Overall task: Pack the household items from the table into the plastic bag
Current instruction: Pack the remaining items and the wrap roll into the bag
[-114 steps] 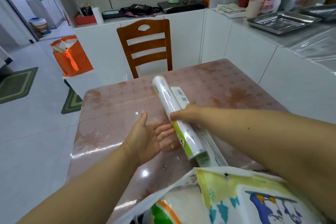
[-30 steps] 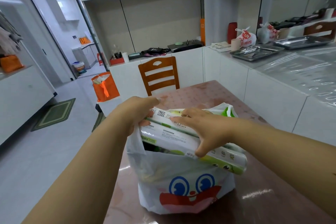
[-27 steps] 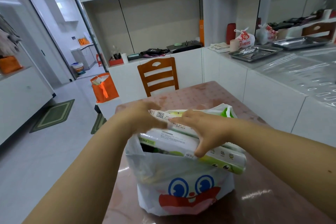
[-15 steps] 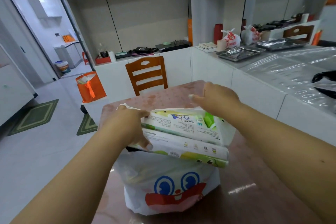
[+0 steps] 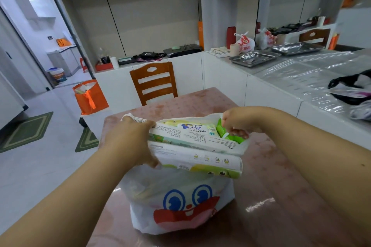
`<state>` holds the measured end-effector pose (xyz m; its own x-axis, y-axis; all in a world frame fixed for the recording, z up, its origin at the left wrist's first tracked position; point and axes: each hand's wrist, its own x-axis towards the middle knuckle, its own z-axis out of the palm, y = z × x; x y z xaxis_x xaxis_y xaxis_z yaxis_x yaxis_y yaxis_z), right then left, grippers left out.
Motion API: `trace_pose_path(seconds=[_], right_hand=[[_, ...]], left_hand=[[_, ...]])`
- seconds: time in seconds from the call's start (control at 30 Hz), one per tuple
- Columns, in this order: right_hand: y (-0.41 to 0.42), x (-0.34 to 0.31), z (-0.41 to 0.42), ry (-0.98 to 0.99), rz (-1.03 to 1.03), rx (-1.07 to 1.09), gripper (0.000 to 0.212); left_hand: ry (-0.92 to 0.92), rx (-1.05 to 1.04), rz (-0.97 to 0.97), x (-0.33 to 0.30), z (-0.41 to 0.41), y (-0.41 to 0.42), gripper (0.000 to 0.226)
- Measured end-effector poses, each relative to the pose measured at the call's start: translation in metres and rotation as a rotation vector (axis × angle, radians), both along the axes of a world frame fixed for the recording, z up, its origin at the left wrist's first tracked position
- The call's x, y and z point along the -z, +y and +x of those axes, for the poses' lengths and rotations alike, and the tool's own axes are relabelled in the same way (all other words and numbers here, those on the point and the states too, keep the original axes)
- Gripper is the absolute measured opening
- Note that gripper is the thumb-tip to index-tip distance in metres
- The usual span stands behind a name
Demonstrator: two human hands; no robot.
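Hands at the mouth of a full bag (image 5: 180, 202) standing on the pink worktop (image 5: 271, 216). Left hand (image 5: 130, 142): fingers curled round the left ends of the rolls (image 5: 196, 158) and the bag's rim. Centre: wipes pack (image 5: 192, 129) lying flat on top, rolls jutting over the bag's right side. Right hand (image 5: 236, 124): fingers bent, apparently pinching the bag's right handle, though the grip is partly hidden. Behind stands a chair (image 5: 154, 83).

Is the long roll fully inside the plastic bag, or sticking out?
Sticking out. The roll lies crosswise over the plastic bag, its right end past the bag's side.
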<state>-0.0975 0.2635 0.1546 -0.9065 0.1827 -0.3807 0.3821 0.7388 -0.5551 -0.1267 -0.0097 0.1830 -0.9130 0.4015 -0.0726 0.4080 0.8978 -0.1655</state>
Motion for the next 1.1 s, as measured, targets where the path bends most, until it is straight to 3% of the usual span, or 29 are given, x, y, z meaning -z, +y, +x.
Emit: trace_pose_path(seconds=[0.13,0.33,0.4,0.53,0.63,0.73,0.93,1.1], right_hand=[[0.020,-0.019,0.011,-0.132,-0.212,-0.043,0.018],[0.047,-0.025,0.020,-0.188,-0.227,-0.150,0.029],[0.043,-0.026,0.022,-0.123,-0.254,-0.104,0.025],[0.017,-0.041,0.011,0.060,-0.589,-0.032,0.022],[-0.013,-0.038,-0.001,0.063,-0.561,-0.032,0.033],[-0.037,-0.033,-0.005,0.093,-0.584,0.067,0.026],[-0.028,-0.064,-0.002,0.296,-0.787,0.253,0.031],[-0.022,-0.073,0.002,0.353,-0.863,0.345,0.032]], left_hand=[[-0.010,0.031,0.096,-0.004,-0.009,-0.015,0.103],[-0.050,-0.017,0.205,-0.004,-0.025,-0.033,0.097],[-0.071,-0.042,0.242,-0.005,-0.028,-0.033,0.093],[-0.003,-0.015,0.159,-0.010,-0.023,-0.016,0.089],[0.105,0.017,0.051,-0.006,-0.016,-0.004,0.091],[0.146,-0.003,0.014,0.001,-0.014,-0.003,0.094],[-0.009,-0.124,0.144,-0.006,-0.017,-0.018,0.104],[0.046,-0.202,0.186,-0.002,-0.010,-0.013,0.105]])
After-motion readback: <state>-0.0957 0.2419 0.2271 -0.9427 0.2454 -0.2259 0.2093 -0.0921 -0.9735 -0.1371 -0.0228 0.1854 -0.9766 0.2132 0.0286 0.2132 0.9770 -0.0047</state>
